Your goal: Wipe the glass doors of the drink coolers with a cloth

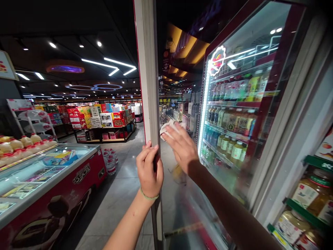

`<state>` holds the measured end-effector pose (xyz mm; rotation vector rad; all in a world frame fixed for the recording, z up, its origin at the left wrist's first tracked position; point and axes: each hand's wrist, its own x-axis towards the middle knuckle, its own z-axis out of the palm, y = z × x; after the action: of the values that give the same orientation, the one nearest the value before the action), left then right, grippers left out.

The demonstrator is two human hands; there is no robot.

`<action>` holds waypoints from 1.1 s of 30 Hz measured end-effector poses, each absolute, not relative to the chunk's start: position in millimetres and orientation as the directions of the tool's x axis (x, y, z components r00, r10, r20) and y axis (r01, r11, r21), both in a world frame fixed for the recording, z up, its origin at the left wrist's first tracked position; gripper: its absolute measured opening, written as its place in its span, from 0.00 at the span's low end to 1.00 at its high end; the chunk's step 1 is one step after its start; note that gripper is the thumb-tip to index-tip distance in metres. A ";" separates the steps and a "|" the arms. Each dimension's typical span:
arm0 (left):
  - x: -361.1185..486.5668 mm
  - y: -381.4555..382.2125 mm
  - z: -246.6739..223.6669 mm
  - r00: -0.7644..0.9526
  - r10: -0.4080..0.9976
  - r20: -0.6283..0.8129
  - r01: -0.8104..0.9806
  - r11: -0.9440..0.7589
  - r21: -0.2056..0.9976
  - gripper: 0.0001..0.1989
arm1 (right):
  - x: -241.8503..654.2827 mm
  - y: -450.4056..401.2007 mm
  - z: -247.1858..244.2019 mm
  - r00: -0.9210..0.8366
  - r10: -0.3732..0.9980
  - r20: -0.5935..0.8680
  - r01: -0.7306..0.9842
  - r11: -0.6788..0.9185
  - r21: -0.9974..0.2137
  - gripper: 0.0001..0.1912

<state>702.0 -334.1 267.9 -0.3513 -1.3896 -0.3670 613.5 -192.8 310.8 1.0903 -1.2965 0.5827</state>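
Note:
My left hand (150, 170), with a thin green band at the wrist, has its fingers wrapped around the edge of the glass door frame (148, 86). To its right, my right hand (182, 147) presses a white cloth (169, 129) against the door glass (179, 208), close to the frame. The fingers lie over the cloth and cover part of it. A lit drinks fridge with rows of bottles (231, 118) shows in the glass, apparently as a reflection.
A red chest freezer (85, 180) stands at the left, with bottles along its top. Packed water bottles (110, 161) sit on the floor beside it. Shelves of boxed goods (104, 119) lie farther back. At the lower right are jars (307, 189) on green-edged shelves.

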 end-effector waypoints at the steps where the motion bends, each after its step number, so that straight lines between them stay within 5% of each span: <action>1: 702.4 -333.6 265.2 0.137 -0.044 0.990 0.448 0.894 -0.022 0.29 | 614.4 -193.4 309.2 0.238 -0.257 0.937 -0.850 0.412 0.329 0.31; 6: 703.2 -332.8 253.4 0.098 -0.022 0.995 0.449 0.893 -0.024 0.31 | 617.6 -194.8 299.2 0.220 -0.150 0.964 -0.848 0.459 0.265 0.31; 11: 700.9 -332.3 247.4 0.109 -0.029 0.994 0.420 0.907 -0.019 0.31 | 617.0 -191.4 284.9 0.234 -0.296 0.926 -0.815 0.459 0.353 0.29; 15: 698.1 -331.7 245.5 0.131 -0.045 0.990 0.372 0.928 -0.007 0.32 | 615.4 -192.3 280.7 0.184 -0.146 0.972 -0.838 0.493 0.233 0.31; 20: 695.5 -335.0 244.3 0.115 -0.008 0.993 0.372 0.928 -0.036 0.33 | 613.5 -192.1 271.8 0.209 -0.288 0.934 -0.835 0.445 0.324 0.32; 24: 694.9 -337.9 241.9 0.090 0.013 0.996 0.407 0.912 -0.049 0.31 | 609.9 -190.2 265.0 0.129 -0.134 0.982 -0.842 0.508 0.180 0.33; 29: 694.7 -340.6 240.2 0.089 -0.008 0.996 0.480 0.877 -0.036 0.30 | 609.4 -188.0 257.8 0.181 -0.357 0.916 -0.829 0.446 0.338 0.28; 33: 692.8 -342.4 241.9 0.112 -0.033 0.993 0.516 0.856 -0.029 0.29 | 608.2 -188.2 254.0 0.107 -0.207 0.972 -0.822 0.532 0.204 0.29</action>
<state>692.8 -342.4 241.9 -0.4178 -1.4108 -0.4210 608.2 -188.2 254.0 0.9549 -1.4275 0.5727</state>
